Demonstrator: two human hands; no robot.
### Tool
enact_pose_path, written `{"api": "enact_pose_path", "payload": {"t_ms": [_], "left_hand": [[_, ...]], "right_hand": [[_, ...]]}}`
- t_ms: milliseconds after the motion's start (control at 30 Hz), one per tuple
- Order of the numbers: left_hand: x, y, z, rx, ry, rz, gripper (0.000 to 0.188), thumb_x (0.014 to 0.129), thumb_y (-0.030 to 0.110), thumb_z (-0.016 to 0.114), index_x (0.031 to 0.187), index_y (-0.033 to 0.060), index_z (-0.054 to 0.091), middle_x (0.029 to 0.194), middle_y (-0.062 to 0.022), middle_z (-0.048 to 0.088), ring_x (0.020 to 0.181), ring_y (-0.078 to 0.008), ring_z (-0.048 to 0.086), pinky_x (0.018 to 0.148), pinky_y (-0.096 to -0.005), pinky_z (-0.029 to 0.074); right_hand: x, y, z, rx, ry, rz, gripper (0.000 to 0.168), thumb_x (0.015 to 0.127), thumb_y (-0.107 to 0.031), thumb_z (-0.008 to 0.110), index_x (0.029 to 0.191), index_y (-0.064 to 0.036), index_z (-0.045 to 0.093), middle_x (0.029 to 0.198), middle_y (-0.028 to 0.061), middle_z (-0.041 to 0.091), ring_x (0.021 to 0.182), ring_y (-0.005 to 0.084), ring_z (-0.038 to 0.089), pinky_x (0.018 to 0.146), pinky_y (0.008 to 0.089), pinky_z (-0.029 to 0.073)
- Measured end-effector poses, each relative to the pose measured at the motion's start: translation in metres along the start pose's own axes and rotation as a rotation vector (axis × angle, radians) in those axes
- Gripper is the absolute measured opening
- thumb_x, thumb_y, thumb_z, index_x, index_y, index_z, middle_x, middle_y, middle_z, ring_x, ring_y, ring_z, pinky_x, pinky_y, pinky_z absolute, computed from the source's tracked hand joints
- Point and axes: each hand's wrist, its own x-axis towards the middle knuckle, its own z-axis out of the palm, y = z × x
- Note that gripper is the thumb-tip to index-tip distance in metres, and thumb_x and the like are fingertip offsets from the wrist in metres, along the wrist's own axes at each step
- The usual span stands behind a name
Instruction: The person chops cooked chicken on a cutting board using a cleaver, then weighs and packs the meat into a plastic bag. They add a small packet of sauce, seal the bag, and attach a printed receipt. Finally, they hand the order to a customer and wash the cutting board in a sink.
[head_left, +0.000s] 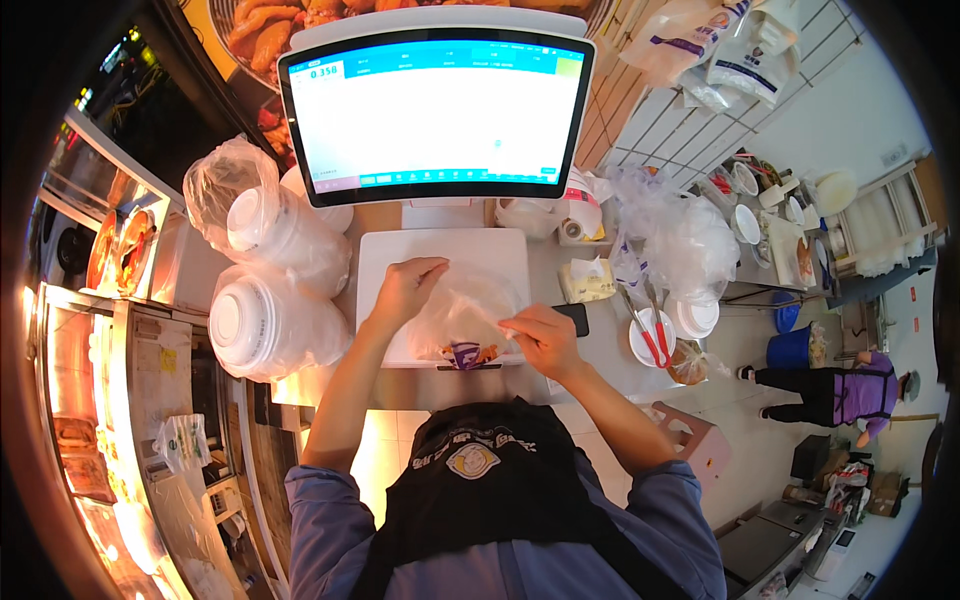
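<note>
A translucent plastic bag (457, 319) with a purple and orange print rests on the white weighing plate (375, 259) of a counter scale. My left hand (411, 289) is over the plate at the bag's upper left, thumb and fingertips pinched together; whether film is between them is hard to tell. At the bag's right side, my right hand (544, 337) pinches a gathered part of its edge. What the bag contains is not clear. Behind the plate stands a lit touchscreen (435, 112) with a weight reading at its upper left.
Bagged stacks of white bowls (277, 322) stand left. To the right lie a tissue pack (587, 280), a black phone (574, 319), red-handled tongs (660, 341) on a white bowl and clear bags (690, 240). A person in purple (855, 394) stands farther off at the right.
</note>
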Motion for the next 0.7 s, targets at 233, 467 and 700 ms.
{"api": "enact_pose_path", "payload": {"t_ms": [233, 467, 700], "left_hand": [[-0.022, -0.051, 0.015, 0.258, 0.086, 0.110, 0.012, 0.089, 0.009, 0.066, 0.098, 0.0018, 0.069, 0.082, -0.0182, 0.069, 0.066, -0.0333, 0.066, 0.059, -0.0356, 0.053], [-0.031, -0.044, -0.006, 0.021, 0.053, -0.167, 0.039, 0.088, 0.017, 0.068, 0.123, 0.0030, 0.058, 0.116, -0.0212, 0.063, 0.104, -0.0323, 0.062, 0.086, -0.0385, 0.049], [-0.073, -0.013, 0.054, -0.131, 0.129, -0.095, 0.070, 0.087, 0.021, 0.070, 0.145, -0.0016, 0.037, 0.139, -0.0222, 0.050, 0.132, -0.0292, 0.045, 0.108, -0.0380, 0.036]], "right_hand": [[-0.067, 0.013, -0.010, 0.076, -0.006, 0.234, 0.019, 0.074, 0.006, 0.067, 0.088, -0.004, 0.073, 0.077, 0.0094, 0.069, 0.068, 0.0221, 0.066, 0.060, 0.0299, 0.052], [-0.069, 0.038, -0.024, 0.204, -0.060, 0.448, 0.045, 0.078, -0.006, 0.074, 0.122, -0.004, 0.062, 0.121, 0.0172, 0.062, 0.108, 0.0292, 0.061, 0.088, 0.0356, 0.051], [-0.023, 0.057, 0.048, 0.324, -0.011, 0.383, 0.075, 0.084, -0.023, 0.073, 0.146, -0.003, 0.036, 0.150, 0.0230, 0.034, 0.140, 0.0326, 0.034, 0.113, 0.0418, 0.029]]}}
